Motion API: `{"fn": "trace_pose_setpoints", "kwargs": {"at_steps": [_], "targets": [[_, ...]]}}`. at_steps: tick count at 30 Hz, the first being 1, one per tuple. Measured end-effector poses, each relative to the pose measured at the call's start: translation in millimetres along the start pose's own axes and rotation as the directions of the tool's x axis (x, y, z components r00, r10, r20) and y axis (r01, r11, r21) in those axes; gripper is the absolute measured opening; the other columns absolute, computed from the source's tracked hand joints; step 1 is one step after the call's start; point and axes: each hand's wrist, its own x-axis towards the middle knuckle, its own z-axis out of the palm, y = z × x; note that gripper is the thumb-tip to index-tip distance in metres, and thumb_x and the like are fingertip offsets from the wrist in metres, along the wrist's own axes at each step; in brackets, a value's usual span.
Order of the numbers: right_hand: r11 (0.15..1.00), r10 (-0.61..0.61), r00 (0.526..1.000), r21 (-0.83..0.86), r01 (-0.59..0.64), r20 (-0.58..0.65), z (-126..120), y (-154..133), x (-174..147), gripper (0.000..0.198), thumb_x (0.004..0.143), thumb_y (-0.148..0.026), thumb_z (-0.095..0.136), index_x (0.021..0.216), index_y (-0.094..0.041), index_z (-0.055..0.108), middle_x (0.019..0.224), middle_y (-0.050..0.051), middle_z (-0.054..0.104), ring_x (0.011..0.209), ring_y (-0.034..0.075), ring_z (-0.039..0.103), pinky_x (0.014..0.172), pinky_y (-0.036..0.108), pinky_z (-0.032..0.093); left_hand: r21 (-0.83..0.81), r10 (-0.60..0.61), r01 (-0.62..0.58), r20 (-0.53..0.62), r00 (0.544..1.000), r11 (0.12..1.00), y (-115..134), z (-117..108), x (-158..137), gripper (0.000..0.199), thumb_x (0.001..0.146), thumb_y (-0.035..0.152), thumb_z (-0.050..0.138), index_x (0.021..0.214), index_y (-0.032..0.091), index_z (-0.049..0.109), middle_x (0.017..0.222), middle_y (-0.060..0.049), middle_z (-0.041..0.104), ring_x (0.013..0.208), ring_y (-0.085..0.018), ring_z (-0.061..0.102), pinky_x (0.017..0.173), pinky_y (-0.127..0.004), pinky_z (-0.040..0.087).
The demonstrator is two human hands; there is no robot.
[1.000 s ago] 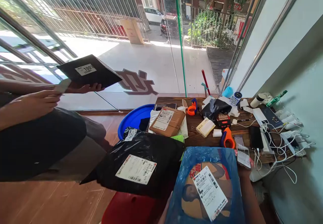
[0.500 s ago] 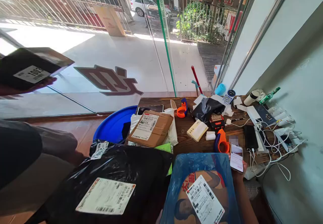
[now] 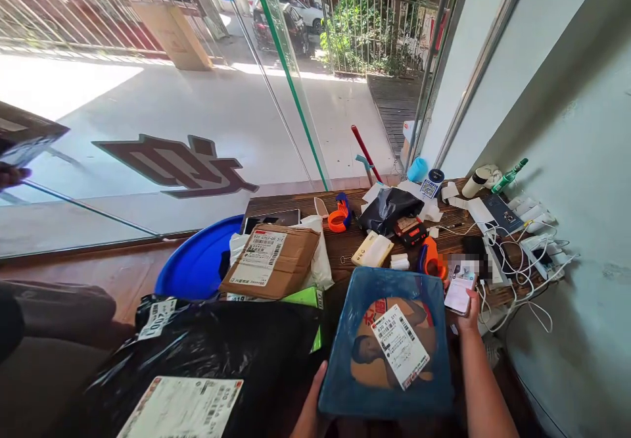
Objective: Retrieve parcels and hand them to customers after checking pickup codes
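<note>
1. Blue plastic wraps a package (image 3: 363, 359), printed cardboard showing through and a white shipping label (image 3: 400, 347) stuck aslant on its upper face; it lies at the lower centre, between the left hand and the right forearm
2. Left hand (image 3: 310, 406): its thumb lies along the lower left edge of the package, the fingers hidden, so I cannot tell how firmly they close
3. Right hand (image 3: 468, 313): thumb and fingers pinch a phone (image 3: 461, 291) with a lit screen, just beside the package's upper right corner
4. Black plastic covers a big parcel (image 3: 279, 339) left of the package, marked with a large white label
5. Brown cardboard box (image 3: 292, 267), taped and labelled, rests tilted behind that parcel, near a bright green packet (image 3: 315, 298)
6. Dark wooden table (image 3: 353, 233) behind bears two orange and blue tape dispensers, one (image 3: 339, 214) farther off and one (image 3: 432, 260) near the phone, plus a crumpled black bag (image 3: 392, 208) and tangled white cables (image 3: 536, 248)
7. Blue basin (image 3: 190, 264) stands on the floor to the left; at the far left edge another person's hand (image 3: 12, 175) is on a dark parcel, partly cut off
</note>
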Motion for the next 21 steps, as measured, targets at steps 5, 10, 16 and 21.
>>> {"fn": "trace_pose_setpoints", "kwargs": {"at_steps": [5, 10, 16, 21], "targets": [[0.998, -0.014, 0.999, 0.06, 0.017, -0.045, -27.7, -15.6, -41.5, 0.047, 0.06, -0.05, 0.073, 0.095, -0.018, 0.072, 0.085, 0.008, 0.077, 0.068, 0.02, 0.069, 0.062, 0.03, 0.057, -0.107, -0.007, 0.003, -0.035, 0.999, 0.994, 9.3, 21.1, 9.5, 0.064, 0.093, 0.045, 0.052, 0.15, 0.016, 0.053, 0.11, -0.01, 0.08, 0.12, -0.034, 0.068, 0.104, -0.043, 0.056], [0.995, 0.057, 0.99, 0.086, -0.046, -0.13, -44.2, -9.2, -112.3, 0.066, 0.077, -0.072, 0.07, 0.127, -0.029, 0.067, 0.117, 0.01, 0.076, 0.073, 0.022, 0.071, 0.074, 0.042, 0.059, -0.163, 0.099, -0.113, -0.088, 0.991, 0.98, -8.3, 22.1, -0.7, 0.058, 0.096, 0.048, 0.049, 0.142, 0.013, 0.058, 0.121, -0.014, 0.076, 0.134, -0.03, 0.058, 0.105, -0.037, 0.054], [0.979, 0.202, 0.977, 0.047, -0.199, -0.074, -29.3, -19.9, -150.5, 0.089, 0.067, -0.083, 0.073, 0.144, -0.041, 0.056, 0.133, 0.009, 0.07, 0.109, 0.033, 0.07, 0.093, 0.057, 0.057, -0.12, 0.282, -0.361, -0.418, 0.863, 0.925, -22.7, -10.9, -33.7, 0.025, 0.095, 0.036, 0.059, 0.116, 0.027, 0.068, 0.136, -0.008, 0.068, 0.137, -0.026, 0.055, 0.102, -0.039, 0.054], [0.957, 0.285, 0.957, 0.035, -0.287, 0.055, 22.3, -26.4, -161.6, 0.085, 0.073, -0.082, 0.069, 0.145, -0.039, 0.055, 0.137, 0.011, 0.067, 0.118, 0.035, 0.067, 0.103, 0.066, 0.05, -0.237, 0.313, -0.464, -0.478, 0.821, 0.854, 2.3, -46.5, -70.0, 0.043, 0.096, 0.041, 0.06, 0.136, 0.025, 0.058, 0.121, -0.009, 0.075, 0.114, -0.026, 0.07, 0.098, -0.037, 0.057]]}}
